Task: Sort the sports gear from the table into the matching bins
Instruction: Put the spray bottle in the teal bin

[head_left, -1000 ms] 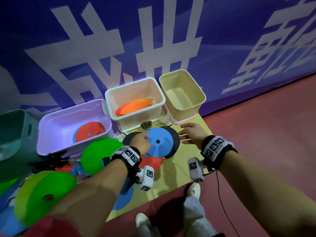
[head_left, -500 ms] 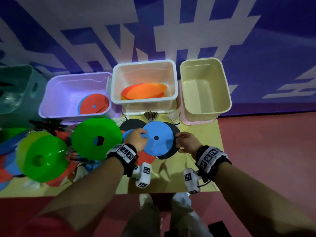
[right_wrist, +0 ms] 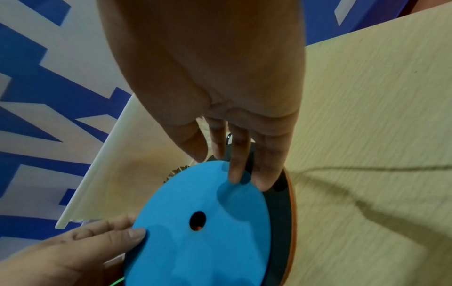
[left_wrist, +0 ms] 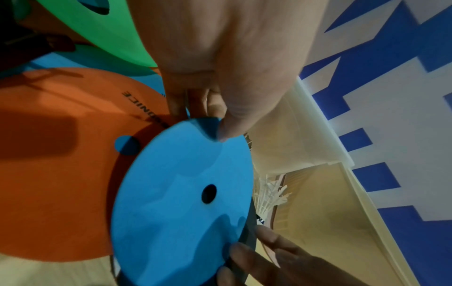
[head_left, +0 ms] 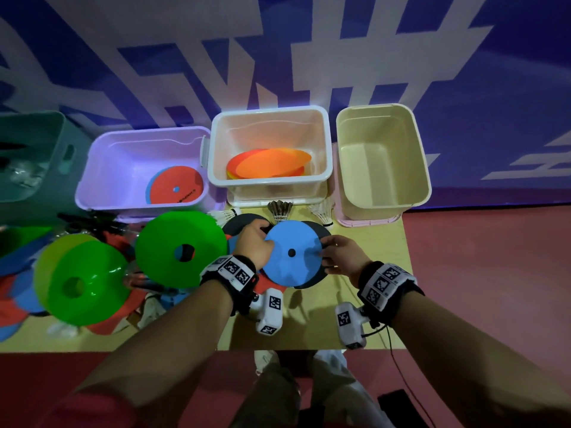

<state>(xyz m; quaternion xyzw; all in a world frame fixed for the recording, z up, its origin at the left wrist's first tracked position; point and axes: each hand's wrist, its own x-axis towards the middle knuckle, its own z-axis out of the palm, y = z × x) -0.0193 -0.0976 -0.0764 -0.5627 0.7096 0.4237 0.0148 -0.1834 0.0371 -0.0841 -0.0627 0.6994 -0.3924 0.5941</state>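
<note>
blue disc (head_left: 292, 253): matt, smooth, foam-like | black disc (head_left: 321, 233): matt, dull | orange disc (left_wrist: 61, 174): matt, smooth, printed lettering | green cones (head_left: 182, 248): glossy plastic | bins (head_left: 268, 183): smooth plastic, slight sheen | table (right_wrist: 367, 135): pale wood-grain, matt | shuttlecock (head_left: 279, 210): feathered skirt | floor (head_left: 488, 273): matt red

Right hand (head_left: 343, 257) has reached the blue disc (head_left: 292, 253), fingertips touching its edge

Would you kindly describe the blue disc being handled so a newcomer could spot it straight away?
Find the white bin holding orange discs, middle of the row. Just in front, the blue disc lies atop black discs, between the left hand and right hand. It is flat with a small centre hole, unlike the green cones.
</note>
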